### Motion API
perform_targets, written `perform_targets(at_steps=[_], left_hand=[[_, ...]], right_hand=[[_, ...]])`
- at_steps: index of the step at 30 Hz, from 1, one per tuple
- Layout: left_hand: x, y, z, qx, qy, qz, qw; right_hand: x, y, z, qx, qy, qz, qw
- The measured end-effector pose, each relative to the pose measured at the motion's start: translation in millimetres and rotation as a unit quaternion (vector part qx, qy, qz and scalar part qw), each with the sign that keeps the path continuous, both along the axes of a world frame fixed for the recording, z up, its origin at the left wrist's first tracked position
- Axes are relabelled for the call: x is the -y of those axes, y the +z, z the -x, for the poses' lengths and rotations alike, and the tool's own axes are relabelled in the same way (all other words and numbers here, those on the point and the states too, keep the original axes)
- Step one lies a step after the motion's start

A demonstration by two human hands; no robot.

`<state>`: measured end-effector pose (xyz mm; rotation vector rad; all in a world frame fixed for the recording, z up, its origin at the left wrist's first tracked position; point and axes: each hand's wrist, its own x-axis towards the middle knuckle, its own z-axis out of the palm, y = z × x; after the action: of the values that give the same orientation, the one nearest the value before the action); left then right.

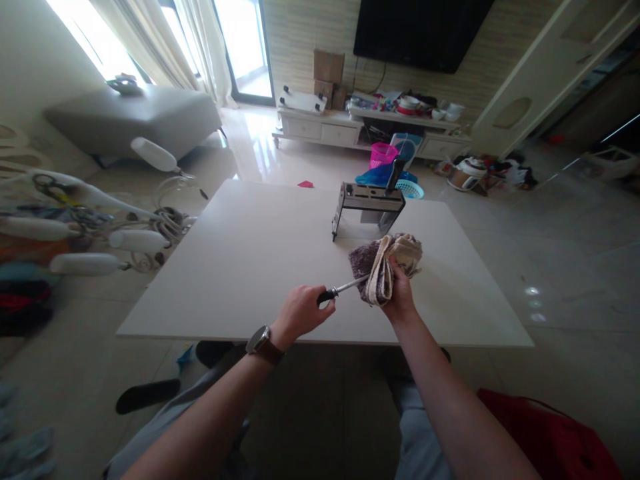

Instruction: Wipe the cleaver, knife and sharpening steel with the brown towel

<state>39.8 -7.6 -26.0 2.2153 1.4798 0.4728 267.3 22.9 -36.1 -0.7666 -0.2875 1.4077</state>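
Note:
My left hand (301, 312) is closed round the black handle of a knife (341, 289), a watch on its wrist. The knife's metal part runs right into a bunched brown and beige cloth (386, 261), which my right hand (397, 292) grips from below, wrapped about the blade. Both hands are over the near part of a white table (250, 253). Beyond the cloth a grey knife rack (367, 200) stands on the table with a dark-handled knife (391, 179) in it.
A drying rack with white padded arms (95, 227) and cables stands to the left of the table. A grey sofa (135, 117) is at the back left. A TV cabinet (370, 127), pink and blue baskets (384, 155) and clutter lie behind. Something red (550, 433) is at my right.

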Motion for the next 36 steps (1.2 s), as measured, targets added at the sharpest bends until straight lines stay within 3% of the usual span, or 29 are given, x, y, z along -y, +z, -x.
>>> perform_targets(at_steps=[9, 21, 36], left_hand=[[0, 2.2, 0, 0.019, -0.004, 0.019, 1.0], [1, 2.9, -3, -0.01, -0.004, 0.015, 1.0], [2, 3.5, -7, -0.005, 0.006, 0.027, 1.0]], right_hand=[[3, 6.4, 8, -0.003, -0.02, 0.056, 0.998], [3, -2.8, 14, -0.004, -0.013, 0.09, 0.996], [10, -17.4, 31, -0.007, 0.019, 0.082, 0.996]])
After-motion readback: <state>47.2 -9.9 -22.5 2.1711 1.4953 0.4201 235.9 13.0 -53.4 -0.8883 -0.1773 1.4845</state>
